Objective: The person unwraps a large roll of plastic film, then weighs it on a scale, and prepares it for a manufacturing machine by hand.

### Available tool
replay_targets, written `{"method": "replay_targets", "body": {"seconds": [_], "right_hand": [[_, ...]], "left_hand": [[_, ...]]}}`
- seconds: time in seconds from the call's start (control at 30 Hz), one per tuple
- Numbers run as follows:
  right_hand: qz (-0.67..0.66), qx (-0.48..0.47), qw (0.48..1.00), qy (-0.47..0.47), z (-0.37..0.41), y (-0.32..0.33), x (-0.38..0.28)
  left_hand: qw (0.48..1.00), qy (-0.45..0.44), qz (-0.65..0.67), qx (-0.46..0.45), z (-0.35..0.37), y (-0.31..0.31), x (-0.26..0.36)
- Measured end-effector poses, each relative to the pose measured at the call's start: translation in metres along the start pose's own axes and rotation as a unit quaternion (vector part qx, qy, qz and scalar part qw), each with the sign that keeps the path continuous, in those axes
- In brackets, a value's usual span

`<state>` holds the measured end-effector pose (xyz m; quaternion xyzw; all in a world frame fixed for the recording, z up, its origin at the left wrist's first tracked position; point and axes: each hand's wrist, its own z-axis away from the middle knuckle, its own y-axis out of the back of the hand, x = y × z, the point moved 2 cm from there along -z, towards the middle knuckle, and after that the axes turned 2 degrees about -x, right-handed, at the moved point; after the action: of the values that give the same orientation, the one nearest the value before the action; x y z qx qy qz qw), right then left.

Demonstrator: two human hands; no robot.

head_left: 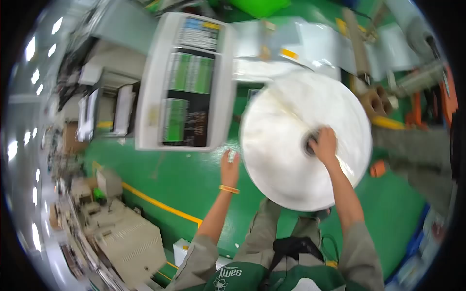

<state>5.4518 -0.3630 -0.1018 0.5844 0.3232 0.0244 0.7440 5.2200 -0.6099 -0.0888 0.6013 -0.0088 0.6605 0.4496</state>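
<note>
A big white roll [279,153] stands in front of the person's legs, over the green floor [191,182]. The right hand [328,141] is at the roll's dark core [309,144], touching it with the fingers bent over its edge; blur leaves me unable to tell whether they are clamped on it. The left hand [230,167], with an orange band [229,189] at its wrist, is apart from the roll, near its left side; its fingers are slightly curled with something small and pale at them, too blurred to tell whether it is held. Left of the roll is a white machine [150,116] with a black panel. Cardboard tubes [374,103] lie beyond the roll's far right edge.
</note>
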Motion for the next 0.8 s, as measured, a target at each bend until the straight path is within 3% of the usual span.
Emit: {"method": "replay_targets", "body": {"seconds": [0.1, 0.2, 0.23, 0.27, 0.3, 0.37, 0.4, 0.47, 0.6, 0.7, 0.8], "right_hand": [[0.025, 0.005, 1.0, 0.009, -0.007, -0.012, 0.017], [0.172, 0.092, 0.973, 0.127, -0.003, -0.02, 0.016], [0.128, 0.08, 0.977, 0.15, -0.002, -0.018, 0.019], [0.093, 0.125, 0.971, 0.183, 0.009, -0.016, 0.02], [-0.027, 0.118, 0.981, 0.149, 0.013, -0.018, 0.018], [-0.122, 0.126, 0.984, 0.042, 0.022, -0.013, 0.011], [-0.195, 0.021, 0.98, -0.029, 0.017, -0.014, 0.015], [-0.27, -0.039, 0.962, -0.026, 0.021, 0.002, 0.019], [-0.309, 0.011, 0.951, -0.002, 0.051, 0.012, 0.016], [-0.34, 0.055, 0.939, 0.011, 0.092, 0.021, 0.026], [-0.398, 0.068, 0.915, -0.001, 0.146, 0.044, 0.042]], "left_hand": [[0.999, -0.023, 0.007, -0.035, 0.009, -0.009, 0.009], [0.999, -0.034, 0.004, -0.033, 0.024, -0.026, 0.009], [0.999, -0.036, 0.006, -0.028, 0.03, -0.028, 0.014], [0.998, -0.035, 0.042, -0.039, 0.035, -0.034, 0.015], [0.998, -0.054, 0.017, -0.032, 0.04, -0.041, 0.017], [0.995, -0.096, -0.025, -0.021, 0.053, -0.06, 0.022], [0.992, -0.122, -0.03, -0.023, 0.052, -0.067, 0.017], [0.99, -0.137, -0.03, -0.031, 0.043, -0.079, 0.015], [0.975, -0.164, -0.152, 0.002, 0.037, -0.095, 0.039], [0.947, -0.241, -0.206, 0.048, 0.029, -0.096, 0.053], [0.934, -0.289, -0.181, 0.105, 0.028, -0.096, 0.072]]}}
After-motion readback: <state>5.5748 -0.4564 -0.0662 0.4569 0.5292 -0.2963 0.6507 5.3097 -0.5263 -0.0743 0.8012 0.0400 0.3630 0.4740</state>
